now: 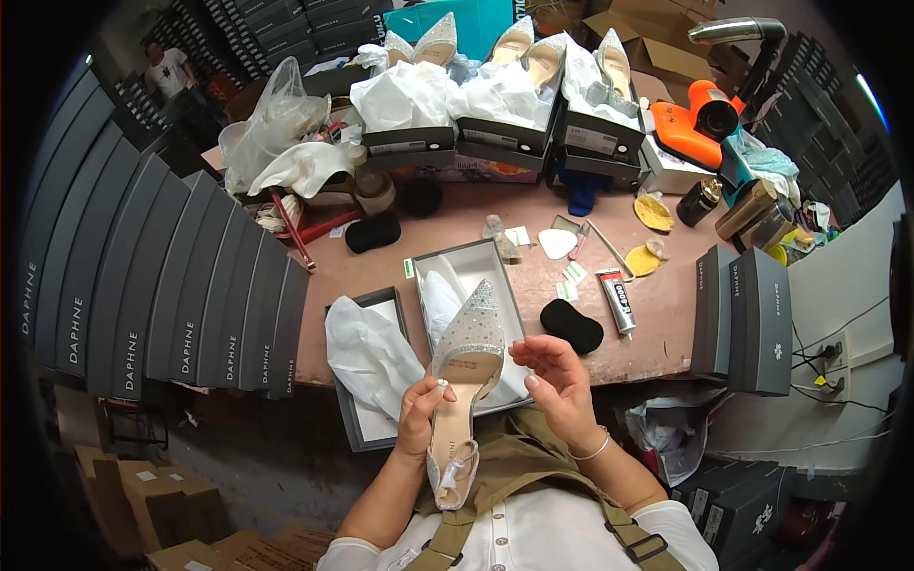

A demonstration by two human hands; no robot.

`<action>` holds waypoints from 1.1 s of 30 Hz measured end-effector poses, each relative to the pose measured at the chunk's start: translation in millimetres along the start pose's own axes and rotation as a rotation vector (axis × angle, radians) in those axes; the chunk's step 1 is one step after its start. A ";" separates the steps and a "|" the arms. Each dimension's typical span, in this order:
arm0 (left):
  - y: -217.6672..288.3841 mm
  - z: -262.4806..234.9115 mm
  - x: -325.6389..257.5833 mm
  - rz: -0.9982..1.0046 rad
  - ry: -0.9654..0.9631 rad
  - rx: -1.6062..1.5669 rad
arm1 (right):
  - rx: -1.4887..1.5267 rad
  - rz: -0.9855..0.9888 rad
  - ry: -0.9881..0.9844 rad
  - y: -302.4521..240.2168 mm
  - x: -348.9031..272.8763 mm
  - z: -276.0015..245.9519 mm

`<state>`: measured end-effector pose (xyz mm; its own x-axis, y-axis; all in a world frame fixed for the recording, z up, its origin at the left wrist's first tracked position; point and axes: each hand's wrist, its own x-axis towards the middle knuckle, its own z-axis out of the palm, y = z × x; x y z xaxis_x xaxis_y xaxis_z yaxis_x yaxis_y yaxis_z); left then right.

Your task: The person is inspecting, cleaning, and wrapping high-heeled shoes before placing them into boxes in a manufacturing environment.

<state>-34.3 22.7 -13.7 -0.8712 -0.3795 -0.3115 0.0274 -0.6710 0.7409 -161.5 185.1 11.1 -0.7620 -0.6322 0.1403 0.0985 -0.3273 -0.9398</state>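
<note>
A pointed, glittery silver shoe (476, 328) with a beige insole is held up before my chest, toe away from me. My left hand (419, 416) is closed around its left side near the middle. Close to the shoe's right side, my right hand (562, 388) is raised with its fingers apart, holding nothing. Behind the shoe, a dark grey shoebox (507, 285) with a white lining holds white paper. Left of it lies another grey box part (352, 419) with crumpled white tissue paper (369, 357) in it.
Stacked grey shoeboxes (157, 276) wall off the left; more boxes (757, 314) stand right. A glue tube (616, 303), black oval pads (571, 325), and yellow pads (653, 213) lie on the pink table (457, 211). Boxes with glittery shoes (409, 141) line the back beside an orange device (685, 135).
</note>
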 end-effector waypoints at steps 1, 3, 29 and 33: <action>0.0 0.7 -0.6 -0.003 0.005 0.001 | 0.011 0.000 0.002 0.8 -0.7 0.3; -3.3 -4.8 0.0 -0.022 -0.031 -0.005 | 0.035 0.003 0.001 2.5 -2.0 0.8; 0.2 19.0 -8.8 0.257 -0.066 0.324 | 0.171 0.035 0.057 21.2 -5.3 -1.1; -3.1 12.5 -6.0 0.223 -0.068 0.311 | 0.179 0.028 0.054 19.5 -6.4 -2.3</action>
<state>-35.3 35.1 -6.7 -0.8916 -0.4439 -0.0897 0.0789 -0.3474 0.9344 -156.2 184.4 -8.8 -0.7899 -0.6061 0.0938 0.2288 -0.4331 -0.8718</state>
